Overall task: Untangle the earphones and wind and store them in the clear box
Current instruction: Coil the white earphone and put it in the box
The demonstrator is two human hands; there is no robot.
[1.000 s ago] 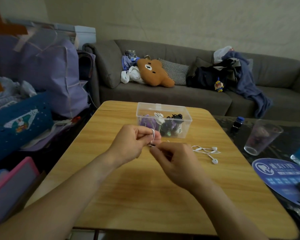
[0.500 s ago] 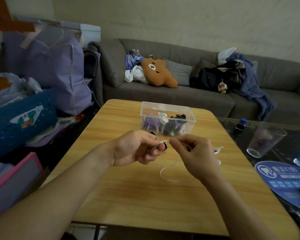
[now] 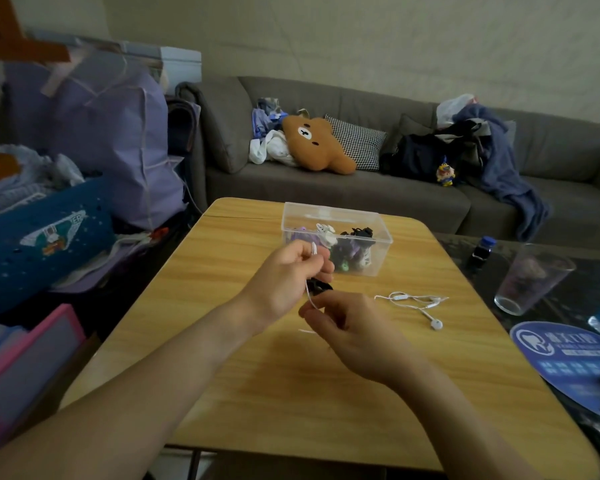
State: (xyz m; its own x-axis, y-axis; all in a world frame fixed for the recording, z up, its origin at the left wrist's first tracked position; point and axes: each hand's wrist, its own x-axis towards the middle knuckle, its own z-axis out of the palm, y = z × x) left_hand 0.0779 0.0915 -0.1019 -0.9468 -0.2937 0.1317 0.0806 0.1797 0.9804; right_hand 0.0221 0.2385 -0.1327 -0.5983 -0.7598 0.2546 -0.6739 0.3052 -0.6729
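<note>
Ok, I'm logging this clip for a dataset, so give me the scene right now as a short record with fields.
left hand: grips white earphone cord, wound round fingers
right hand: pinches the same cord lower down
earbuds: loose end lies on the table, right of the hands
clear box: open, behind the hands, holds white, black and purple earphones
glass: upright, on the dark side table to the right

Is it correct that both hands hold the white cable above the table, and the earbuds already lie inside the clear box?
Not quite. Both the left hand and right hand do hold the white cable, but its earbuds lie on the table, right of the hands, outside the clear box. The head view shows this.
</note>
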